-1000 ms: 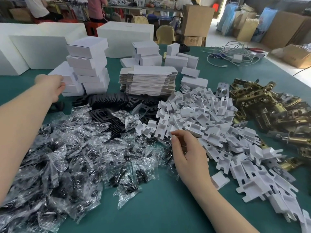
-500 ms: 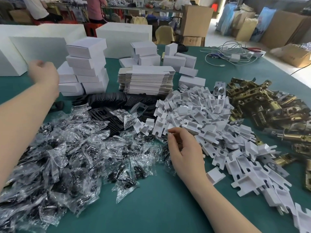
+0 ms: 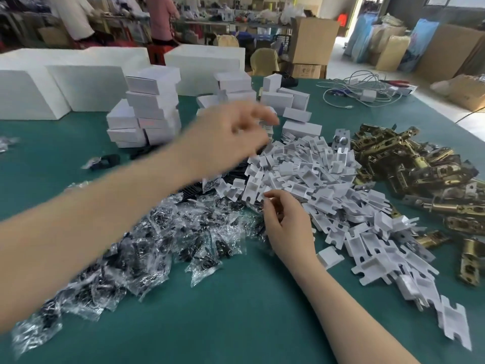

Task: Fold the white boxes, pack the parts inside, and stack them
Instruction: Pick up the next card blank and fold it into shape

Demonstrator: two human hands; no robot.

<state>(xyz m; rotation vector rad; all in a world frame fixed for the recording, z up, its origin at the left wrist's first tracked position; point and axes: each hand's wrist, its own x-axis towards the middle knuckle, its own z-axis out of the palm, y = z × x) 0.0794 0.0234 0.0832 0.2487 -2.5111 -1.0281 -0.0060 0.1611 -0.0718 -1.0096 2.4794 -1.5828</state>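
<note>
The left hand is stretched forward above the middle of the green table, motion-blurred, fingers loosely spread and gripping nothing I can make out. The right hand rests at the near edge of the heap of white card inserts, its fingertips pinching one insert. Folded white boxes stand stacked beyond the left forearm; brass latch parts lie to the right. No writing is legible

Glossy brass latches, matt cardboard boxes
</note>
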